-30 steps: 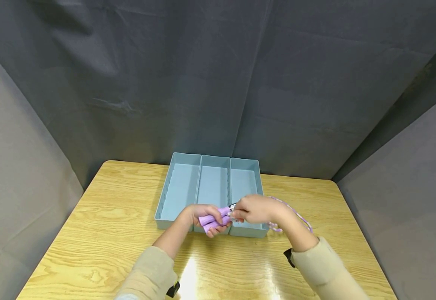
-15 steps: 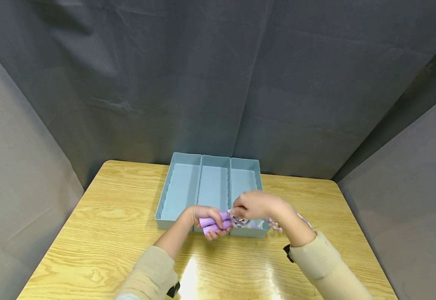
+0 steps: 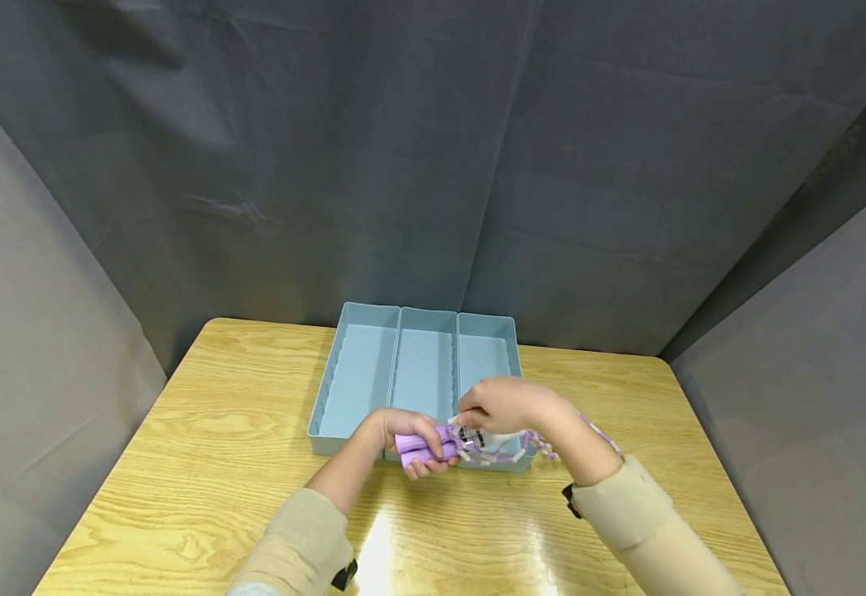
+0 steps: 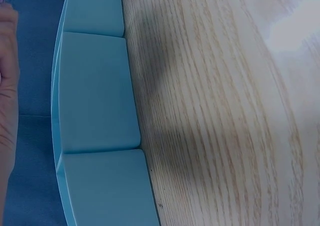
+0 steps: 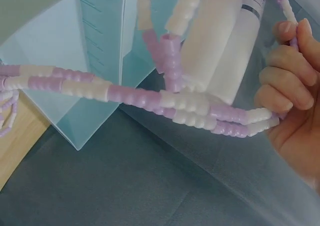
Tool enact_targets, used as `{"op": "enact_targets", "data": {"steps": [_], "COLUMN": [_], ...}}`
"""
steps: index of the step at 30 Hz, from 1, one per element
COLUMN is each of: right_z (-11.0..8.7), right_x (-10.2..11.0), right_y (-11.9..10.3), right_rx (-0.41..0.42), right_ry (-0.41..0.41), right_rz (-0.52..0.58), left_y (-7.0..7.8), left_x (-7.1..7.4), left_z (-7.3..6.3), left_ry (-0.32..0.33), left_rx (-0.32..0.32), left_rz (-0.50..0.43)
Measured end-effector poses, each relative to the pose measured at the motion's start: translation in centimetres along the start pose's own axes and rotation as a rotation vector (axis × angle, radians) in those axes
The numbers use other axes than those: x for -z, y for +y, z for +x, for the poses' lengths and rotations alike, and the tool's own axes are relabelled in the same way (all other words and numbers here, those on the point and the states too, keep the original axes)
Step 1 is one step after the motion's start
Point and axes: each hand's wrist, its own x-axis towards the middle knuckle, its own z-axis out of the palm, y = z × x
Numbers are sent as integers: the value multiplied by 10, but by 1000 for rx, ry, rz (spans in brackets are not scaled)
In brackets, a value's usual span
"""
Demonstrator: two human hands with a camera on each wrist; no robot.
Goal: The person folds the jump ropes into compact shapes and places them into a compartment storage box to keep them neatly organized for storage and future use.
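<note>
In the head view a jump rope hangs over the front of the blue-grey trays. My left hand grips its two purple handles side by side. To the right, my right hand pinches the rope by the handles' far ends. Purple and white beads string along the rope; some of it lies beyond my right wrist. The right wrist view has the beaded rope crossing in doubled strands into my right hand's curled fingers. Only an edge of my left hand enters the left wrist view.
Three narrow trays stand side by side at the table's back: a left tray, a middle tray and a right tray. Wooden tabletop spreads around them. A dark curtain hangs behind; grey panels flank both sides.
My right hand has moved slightly up and left, and more beaded rope now shows below it. My left hand still grips the handles, almost in place.
</note>
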Motion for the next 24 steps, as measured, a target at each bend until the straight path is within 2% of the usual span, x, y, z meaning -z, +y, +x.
{"op": "enact_targets", "data": {"steps": [6, 14, 19, 24], "right_z": [3, 8, 10, 13], "right_x": [-3, -7, -11, -14], "right_y": [2, 4, 7, 9], "right_rx": [36, 55, 58, 70], "right_ry": [14, 29, 41, 32], "right_rz": [-35, -71, -48, 12], "left_y": [1, 3, 4, 4], "left_x": [-3, -6, -6, -7], "left_z": [-1, 0, 0, 0], "left_ry": [18, -26, -42, -23], "left_rx": [28, 41, 39, 47], "left_rz": [6, 26, 29, 40]}}
